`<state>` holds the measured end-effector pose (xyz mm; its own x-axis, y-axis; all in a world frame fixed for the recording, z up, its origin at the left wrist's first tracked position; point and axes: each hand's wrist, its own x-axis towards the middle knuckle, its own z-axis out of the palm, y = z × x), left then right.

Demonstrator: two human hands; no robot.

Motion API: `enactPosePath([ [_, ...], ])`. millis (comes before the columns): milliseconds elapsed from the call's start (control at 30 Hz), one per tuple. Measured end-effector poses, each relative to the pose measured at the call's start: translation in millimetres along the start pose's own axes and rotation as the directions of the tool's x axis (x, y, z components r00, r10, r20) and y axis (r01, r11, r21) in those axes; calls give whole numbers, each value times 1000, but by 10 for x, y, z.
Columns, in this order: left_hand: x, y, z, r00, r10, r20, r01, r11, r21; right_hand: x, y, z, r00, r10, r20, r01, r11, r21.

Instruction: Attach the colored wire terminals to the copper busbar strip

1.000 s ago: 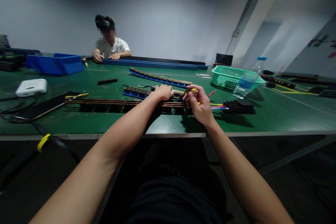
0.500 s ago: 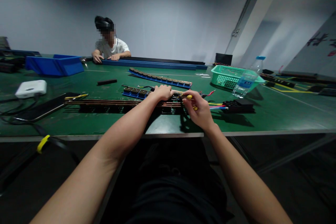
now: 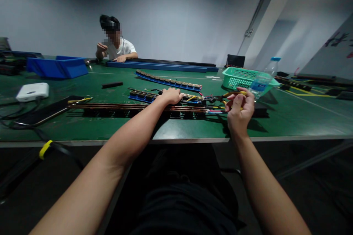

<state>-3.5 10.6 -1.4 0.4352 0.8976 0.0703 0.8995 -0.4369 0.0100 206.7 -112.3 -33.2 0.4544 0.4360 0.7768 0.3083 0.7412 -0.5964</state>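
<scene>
My left hand [image 3: 171, 96] rests with curled fingers over a long black strip with copper bars [image 3: 121, 107], holding it against the table; its fingertips are partly hidden. Yellow-handled pliers [image 3: 234, 94] are in my right hand [image 3: 240, 108], with the fingers closed round the handles and the dark jaws pointing left. Coloured wires [image 3: 216, 111] run from the strip's right end toward a black block [image 3: 260, 110], partly behind my right hand. Just beyond the strip lies a shorter blue-based strip [image 3: 142, 96] with loose wires near it.
Another blue-based strip [image 3: 168, 80] lies farther back. A green basket [image 3: 234, 79] and a water bottle [image 3: 259, 84] stand right. At left are a blue bin [image 3: 57, 68], a white box [image 3: 33, 91] and a phone-like black slab [image 3: 49, 112]. A co-worker [image 3: 118, 47] sits opposite at blue rails [image 3: 160, 67].
My right hand has moved right with the pliers, away from the strip, uncovering the wires at its end. My left hand stays put. The co-worker has raised one hand.
</scene>
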Motion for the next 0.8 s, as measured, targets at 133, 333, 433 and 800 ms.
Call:
enactPosePath([
  [133, 1, -7, 1, 1000, -2, 5, 2, 1000, -4, -12, 31, 13, 999, 20, 43, -19, 1000, -24],
  [333, -12, 2, -6, 1000, 1, 4, -1, 1000, -7, 4, 90, 6, 992, 47, 120, -38, 996, -76],
  [433, 2, -6, 8, 1000, 7, -3, -7, 1000, -7, -15, 103, 1, 971, 70, 229, -43, 992, -118],
  [800, 41, -22, 32, 1000, 5, -4, -5, 1000, 0, -82, 102, -21, 852, 73, 518, 120, 936, -330],
])
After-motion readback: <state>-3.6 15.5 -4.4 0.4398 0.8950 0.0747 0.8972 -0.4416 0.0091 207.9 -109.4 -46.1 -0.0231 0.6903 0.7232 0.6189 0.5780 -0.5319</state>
